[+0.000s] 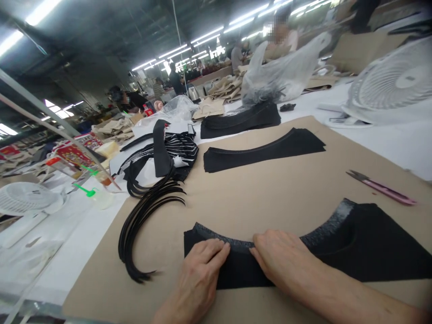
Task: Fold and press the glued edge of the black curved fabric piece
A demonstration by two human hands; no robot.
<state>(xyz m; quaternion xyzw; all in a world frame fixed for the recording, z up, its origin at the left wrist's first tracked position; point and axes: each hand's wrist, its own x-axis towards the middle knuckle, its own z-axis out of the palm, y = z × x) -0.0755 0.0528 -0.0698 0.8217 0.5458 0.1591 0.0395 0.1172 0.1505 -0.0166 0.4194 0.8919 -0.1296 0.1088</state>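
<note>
While the long white surface [76, 245] stretches back into a large workroom with rows of ceiling lights [249, 15] and several people [175, 81] far behind, a brown sheet [266, 189] covers its near part. On this sheet, close to the person, lies the black fabric piece [381, 243], with its concave edge turned away. The left hand [204, 265] and the right hand [281, 252] are both closed on this edge, fingers bent, with a small gap between them.

Behind the hands, a broad band of brown sheet shows as far as a black panel [256, 155]; a stack of black panels [241, 121] sits farther, at the sheet's back edge. Along the left edge, curved black strips [126, 238] lie well apart from the fabric. On the right, scissors [388, 186] with pink handles rest between the fabric and the sheet's right edge. Beyond that edge stands a white fan [401, 81].
</note>
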